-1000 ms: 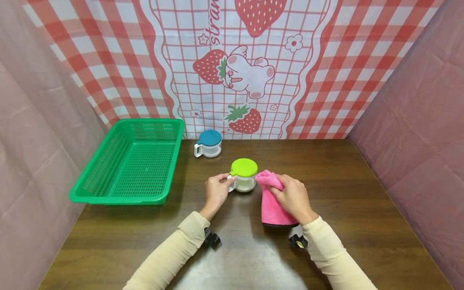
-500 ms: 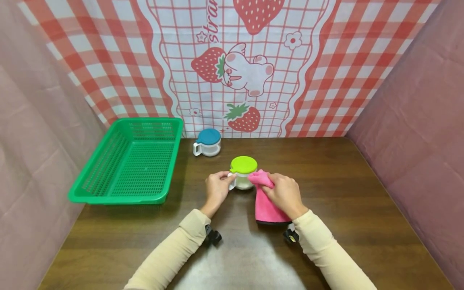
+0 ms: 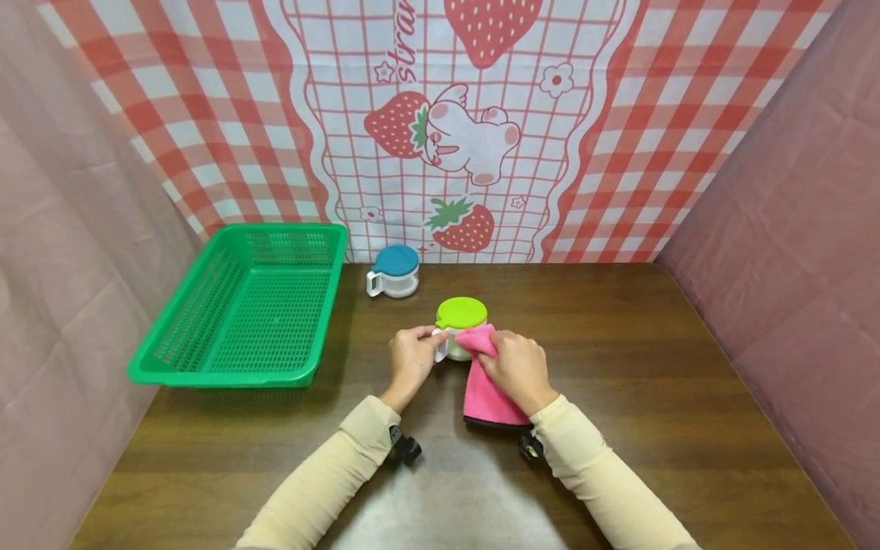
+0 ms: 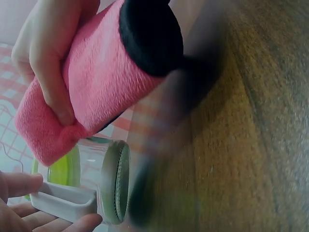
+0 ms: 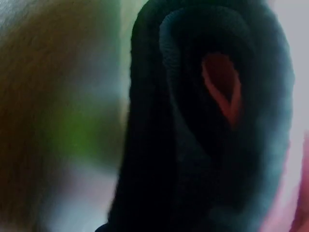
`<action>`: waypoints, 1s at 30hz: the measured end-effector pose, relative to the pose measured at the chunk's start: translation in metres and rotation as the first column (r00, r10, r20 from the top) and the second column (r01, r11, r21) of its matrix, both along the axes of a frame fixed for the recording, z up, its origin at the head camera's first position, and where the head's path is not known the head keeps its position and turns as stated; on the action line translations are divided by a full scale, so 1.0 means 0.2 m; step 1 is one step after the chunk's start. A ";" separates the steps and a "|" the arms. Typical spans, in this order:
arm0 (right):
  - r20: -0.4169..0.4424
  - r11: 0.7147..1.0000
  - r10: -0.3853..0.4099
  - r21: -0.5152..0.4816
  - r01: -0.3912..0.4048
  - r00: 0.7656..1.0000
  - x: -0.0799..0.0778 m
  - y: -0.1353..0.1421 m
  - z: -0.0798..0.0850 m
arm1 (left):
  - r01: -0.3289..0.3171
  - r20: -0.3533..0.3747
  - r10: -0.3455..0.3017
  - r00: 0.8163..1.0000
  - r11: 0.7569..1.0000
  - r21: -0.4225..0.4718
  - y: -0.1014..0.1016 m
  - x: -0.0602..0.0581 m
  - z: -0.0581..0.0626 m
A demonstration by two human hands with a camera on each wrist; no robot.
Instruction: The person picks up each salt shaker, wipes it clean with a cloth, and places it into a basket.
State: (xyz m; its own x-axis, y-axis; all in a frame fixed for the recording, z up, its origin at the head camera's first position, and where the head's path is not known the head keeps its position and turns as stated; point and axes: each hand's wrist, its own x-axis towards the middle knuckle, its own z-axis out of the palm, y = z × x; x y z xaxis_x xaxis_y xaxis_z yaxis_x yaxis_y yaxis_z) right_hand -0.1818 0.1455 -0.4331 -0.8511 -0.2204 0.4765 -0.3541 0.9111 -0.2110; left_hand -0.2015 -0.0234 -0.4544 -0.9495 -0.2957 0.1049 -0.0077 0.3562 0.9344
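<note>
We see a left sleeve (image 3: 319, 477) and a right sleeve (image 3: 608, 481) in matching pale cream, softly creased, the left cuff (image 3: 371, 422) and right cuff (image 3: 565, 422) each a broad, plain band. Just beside them we make out a small, blocky black left device (image 3: 406, 448) and a black right device (image 3: 531, 445) showing a yellowish spot.

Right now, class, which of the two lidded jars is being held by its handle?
The jar with the lime-green lid: the left hand grips its handle, whereas no hand touches the blue-lidded jar behind it.
</note>
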 end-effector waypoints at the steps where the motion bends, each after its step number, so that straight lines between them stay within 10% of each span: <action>1: 0.004 1.000 -0.008 0.006 0.008 1.000 0.00 -0.01 0.00 | 0.000 0.003 0.000 1.000 1.000 -0.011 0.00 0.00 0.00; 23: 0.147 0.988 -0.077 0.143 0.056 0.986 0.02 -0.07 -0.08 | 0.016 0.071 -0.025 0.997 0.992 0.126 -0.01 0.00 0.00; 30: 0.067 0.994 -0.076 0.087 0.070 0.995 0.05 -0.04 0.00 | 0.011 0.070 -0.018 0.997 0.996 0.088 0.00 -0.01 0.00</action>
